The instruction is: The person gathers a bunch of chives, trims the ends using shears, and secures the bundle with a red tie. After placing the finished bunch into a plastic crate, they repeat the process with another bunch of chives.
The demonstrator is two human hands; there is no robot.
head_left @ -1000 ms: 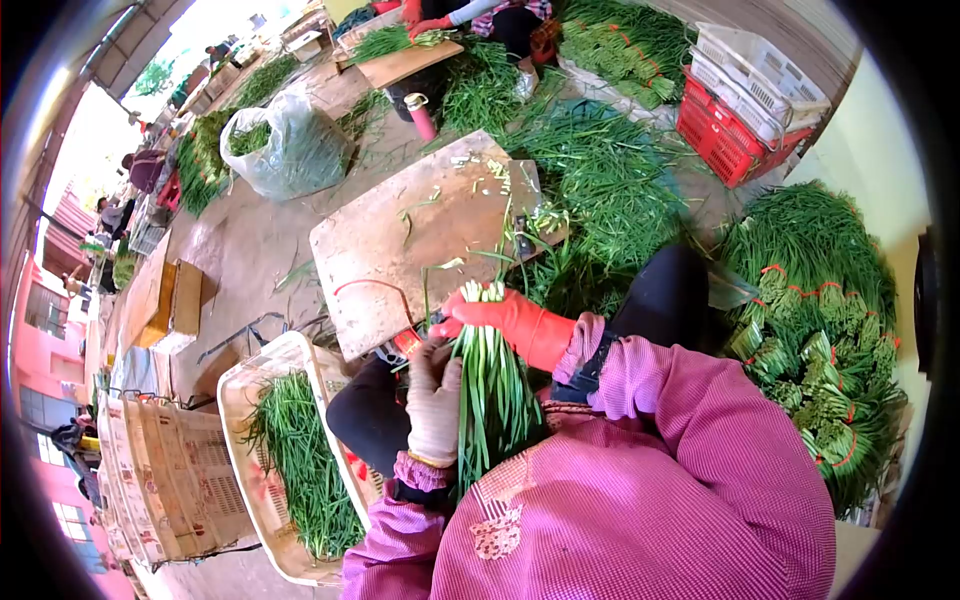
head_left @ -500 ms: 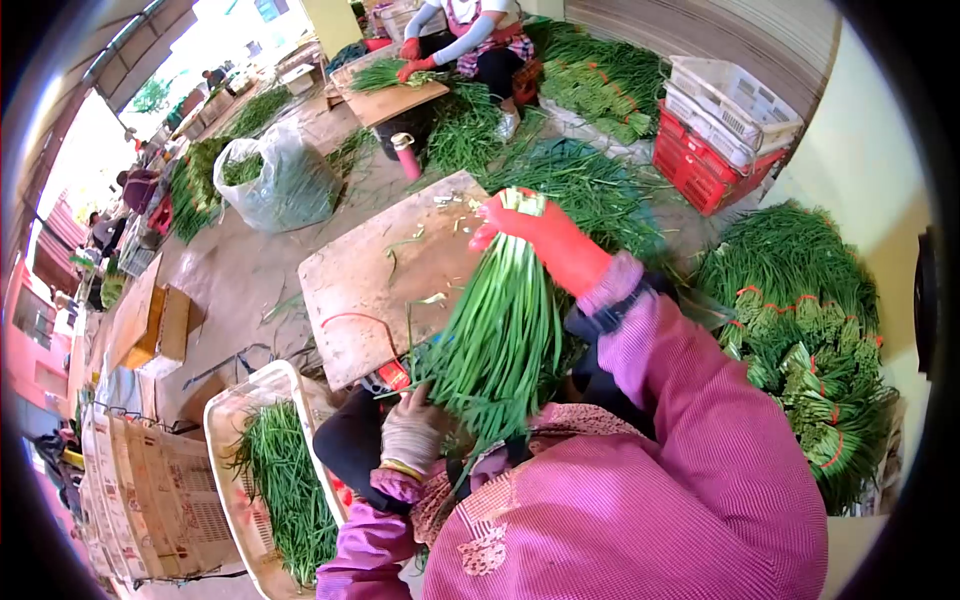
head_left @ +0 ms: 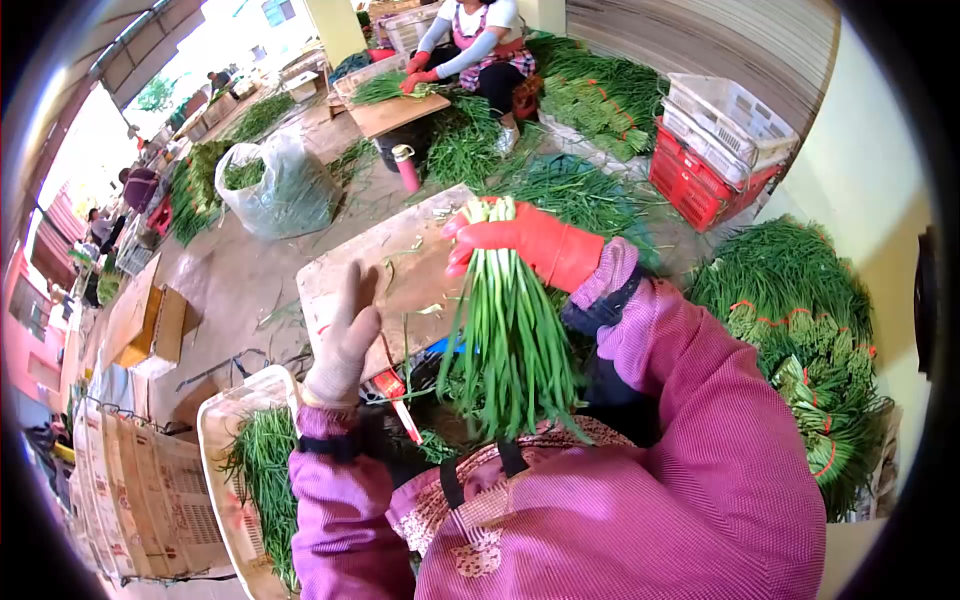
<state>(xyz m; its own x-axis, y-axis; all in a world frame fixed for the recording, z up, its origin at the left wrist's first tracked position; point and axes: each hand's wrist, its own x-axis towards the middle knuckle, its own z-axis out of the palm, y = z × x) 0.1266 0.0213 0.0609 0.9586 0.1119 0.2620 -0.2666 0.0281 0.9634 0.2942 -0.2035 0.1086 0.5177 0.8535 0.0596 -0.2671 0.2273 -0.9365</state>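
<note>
A bunch of long green stalks [head_left: 510,320] hangs from my right hand [head_left: 525,240], which wears a red glove and is wrapped round the pale stem ends. The leaves hang down toward my lap. My left hand [head_left: 343,335], in a pale glove, is raised at the near left edge of a wooden board [head_left: 335,270]; its fingers are apart and hold nothing. Small leaf and stem scraps lie on the board. Below it, a red-and-white strip [head_left: 400,405] shows near my knees.
A white crate [head_left: 215,450] of greens stands at the left. Banded bundles [head_left: 800,330] are piled at the right, near stacked crates [head_left: 700,175]. A filled plastic bag [head_left: 280,190], a pink bottle [head_left: 406,170] and a co-worker at another board [head_left: 395,112] are ahead.
My left hand has risen from beside my lap to the board's left side, with its fingers apart. My right hand has shifted slightly left, and the bunch now hangs straighter.
</note>
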